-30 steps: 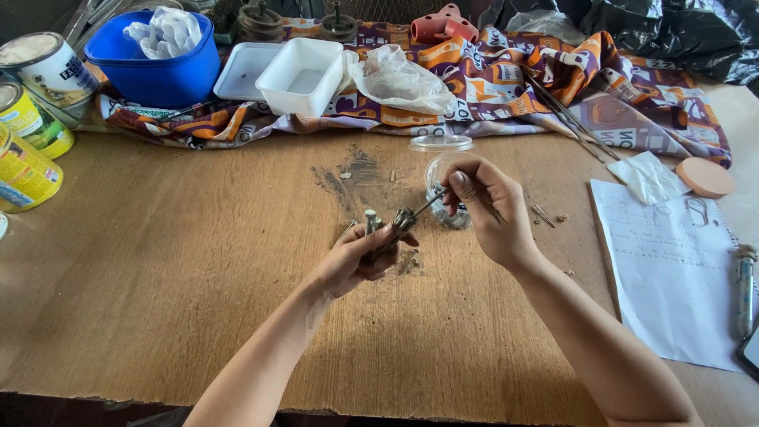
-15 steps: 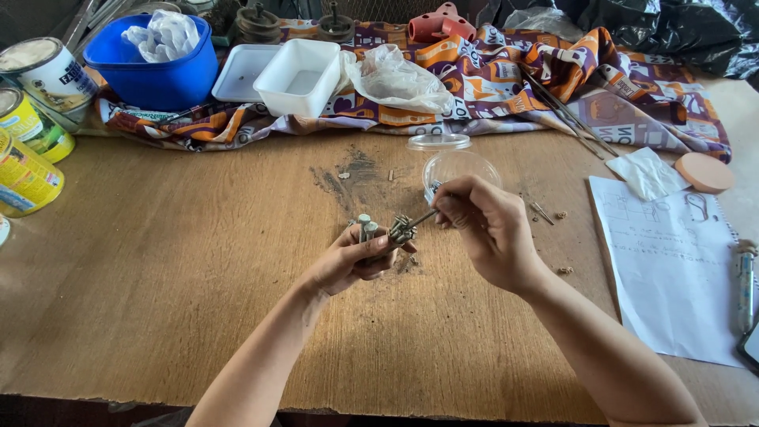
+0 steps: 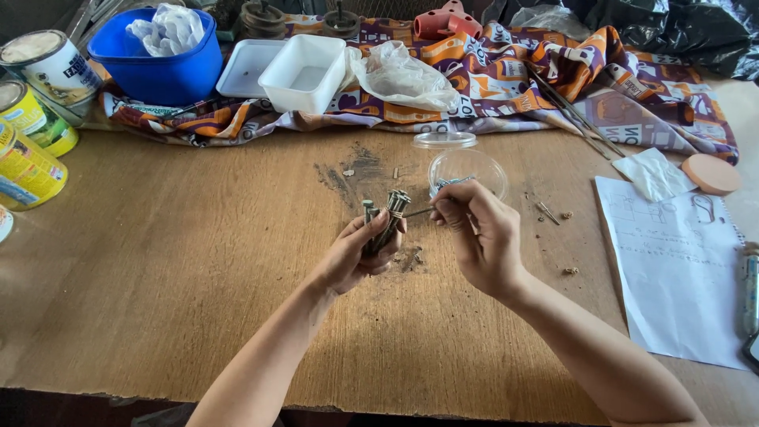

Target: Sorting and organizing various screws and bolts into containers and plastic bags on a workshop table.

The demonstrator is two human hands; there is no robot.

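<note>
1. Two hands work over the wooden worktop [image 3: 158, 261]. The left hand [image 3: 356, 253] is closed around a bundle of nails [image 3: 387, 221], and the right hand [image 3: 478, 233] pinches one single nail [image 3: 423, 210] between its fingertips.
2. The bundle stands nearly upright in the fist, with grey round heads at the top; the exact number I cannot tell. The single nail is thin and points toward the bundle.
3. One clear plastic cup [image 3: 466, 166] lies just behind the right hand.
4. At the left edge stand three tin cans [image 3: 32, 119]. Behind are one blue bowl [image 3: 158, 67] and two white trays [image 3: 304, 71], on a patterned cloth [image 3: 538, 87].
5. One paper sheet [image 3: 672, 277] lies at the right.
</note>
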